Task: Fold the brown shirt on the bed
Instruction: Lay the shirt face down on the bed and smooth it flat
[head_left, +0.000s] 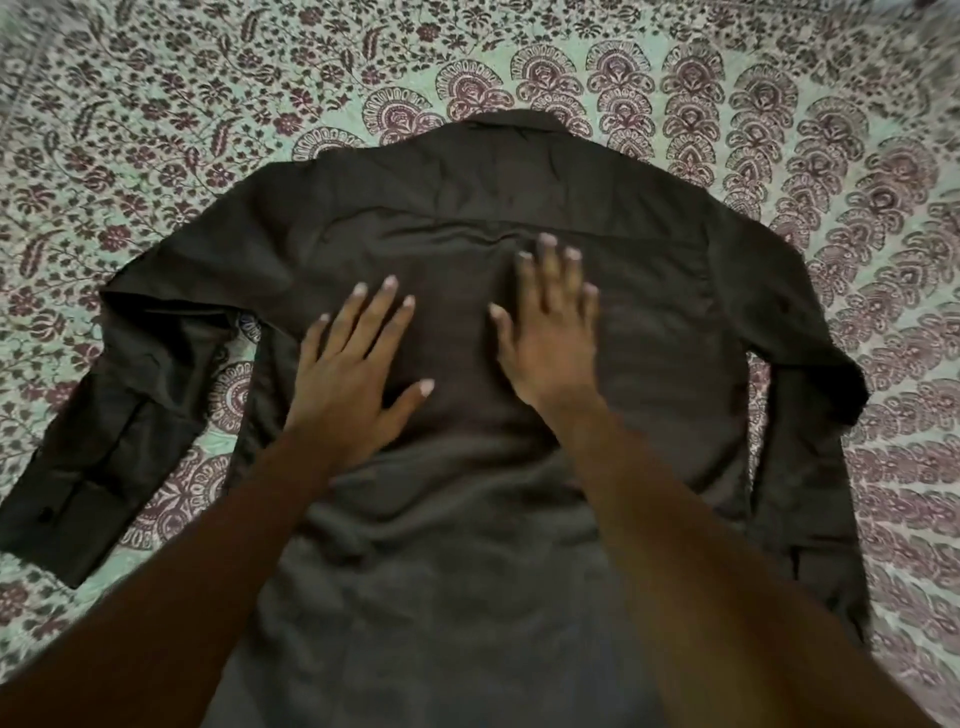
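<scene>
The dark brown long-sleeved shirt (649, 332) lies spread on the bed, back side up, collar at the far end. Its left sleeve bends down toward the near left, cuff with a button showing; the right sleeve runs down along the shirt's right side. My left hand (353, 374) lies flat on the middle of the back, fingers spread. Just to its right, my right hand (550, 332) also presses flat on the cloth, fingers apart, reaching a little farther toward the yoke seam. Neither hand grips any fabric. My forearms hide part of the lower shirt.
The bed is covered by a pale green sheet (779, 104) printed with maroon floral and paisley patterns, which surrounds the shirt on all sides. Wrinkles run across the lower part of the shirt.
</scene>
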